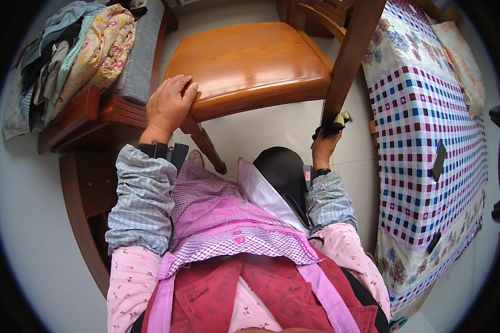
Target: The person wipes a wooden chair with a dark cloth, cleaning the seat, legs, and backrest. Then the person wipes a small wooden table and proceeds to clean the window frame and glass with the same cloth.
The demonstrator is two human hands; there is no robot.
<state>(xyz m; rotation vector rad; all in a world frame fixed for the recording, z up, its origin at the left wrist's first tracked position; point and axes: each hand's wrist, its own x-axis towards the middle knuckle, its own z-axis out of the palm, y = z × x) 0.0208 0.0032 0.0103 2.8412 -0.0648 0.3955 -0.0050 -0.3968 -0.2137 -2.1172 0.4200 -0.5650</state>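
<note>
Just below the right hand (324, 147) sits an unreadable reddish label (308, 176).

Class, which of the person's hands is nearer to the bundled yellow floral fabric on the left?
Left. The left hand rests on the wooden chair seat, right of the yellow floral fabric; the right hand, by the chair's back post, is farther right.

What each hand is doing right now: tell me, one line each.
Left hand: open, resting on the chair seat's corner.
Right hand: closed on a black-and-yellow item, kind unclear, by the wooden post.
</note>
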